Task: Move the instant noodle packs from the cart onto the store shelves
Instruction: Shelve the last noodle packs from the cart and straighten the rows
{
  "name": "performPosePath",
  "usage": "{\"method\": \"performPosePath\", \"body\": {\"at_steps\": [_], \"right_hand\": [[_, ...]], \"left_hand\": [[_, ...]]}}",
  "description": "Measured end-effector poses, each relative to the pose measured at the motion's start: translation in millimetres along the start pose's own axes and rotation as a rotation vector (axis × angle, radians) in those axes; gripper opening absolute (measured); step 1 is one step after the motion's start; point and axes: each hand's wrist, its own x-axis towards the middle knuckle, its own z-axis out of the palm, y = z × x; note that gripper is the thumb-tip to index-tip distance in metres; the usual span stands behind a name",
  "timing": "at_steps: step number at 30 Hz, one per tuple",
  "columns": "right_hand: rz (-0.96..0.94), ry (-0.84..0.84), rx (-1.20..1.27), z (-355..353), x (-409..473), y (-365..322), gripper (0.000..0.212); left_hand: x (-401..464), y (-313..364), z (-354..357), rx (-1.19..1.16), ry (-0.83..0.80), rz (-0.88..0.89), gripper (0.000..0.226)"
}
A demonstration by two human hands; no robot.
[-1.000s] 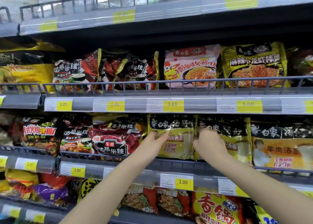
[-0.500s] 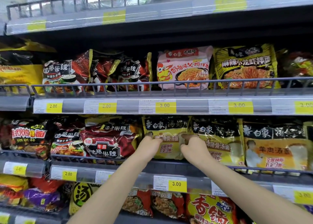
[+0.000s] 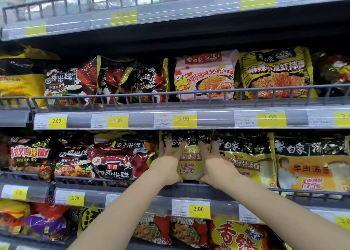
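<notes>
A: What is the person handling?

B: A yellow noodle pack (image 3: 190, 162) with a black band of white characters across its top and red print lower down. It stands upright on the middle shelf (image 3: 189, 190), behind the grey wire rail (image 3: 121, 179) at the shelf's front edge.

A: And the hands?

B: Both are on its face. The left hand (image 3: 166, 164) lies on the pack's left side with straight, spread fingers (image 3: 169, 141) reaching up onto the black band. The right hand (image 3: 216, 164) lies on the right side, its fingers (image 3: 203, 147) also straight and splayed, pressing flat. Neither hand curls round the pack; the fingers are released, laid against the wrapper.

A: What stands next to it?

B: Just to its right, a matching yellow pack (image 3: 248, 159) of the same design, touching or nearly so. Further right, an orange-and-black pack (image 3: 310, 166). To the left, a dark red pack (image 3: 121, 160) leans against its neighbours.

A: Anything above or below?

B: Above it a pink pack (image 3: 206, 75) sits on the upper shelf, and a yellow price tag (image 3: 198, 209) reading 3.00 hangs on the strip right below the hands
</notes>
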Motion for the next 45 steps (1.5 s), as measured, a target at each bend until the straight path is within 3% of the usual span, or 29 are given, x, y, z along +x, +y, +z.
{"method": "performPosePath", "body": {"at_steps": [9,13,15,18,21,24,28,30,34,40,45], "right_hand": [[0.109,-0.052,0.032,4,35,-13,0.089],[0.101,-0.027,0.050,-1,19,-13,0.089],[0.139,0.076,0.080,-12,-6,1,0.086],[0.298,0.226,-0.027,-29,-42,38,0.066],[0.446,0.137,-0.118,-35,-62,70,0.066],[0.477,0.079,-0.086,-29,-66,86,0.072],[0.417,0.074,0.100,-18,-62,93,0.077],[0.413,0.088,0.146,-13,-56,96,0.075],[0.381,0.077,0.163,-4,-44,99,0.075],[0.274,0.061,0.207,-9,-42,115,0.080],[0.225,-0.121,0.091,-30,-39,115,0.097]], "left_hand": [[20,5,11,0.258,0.127,-0.111,0.119],[15,18,6,0.182,0.121,-0.185,0.116],[5,28,-1,-0.042,0.132,-0.162,0.105],[-12,52,-9,-0.419,0.276,-0.011,0.075],[-20,82,-7,-0.630,0.088,0.071,0.062],[-10,100,6,-0.714,-0.021,0.072,0.066],[1,108,22,-0.663,-0.097,-0.004,0.018],[2,109,25,-0.654,-0.088,0.001,0.021],[-1,109,28,-0.559,-0.027,0.015,0.054],[7,105,29,-0.405,0.023,0.031,0.075],[20,113,27,-0.128,0.021,0.081,0.098]]}}
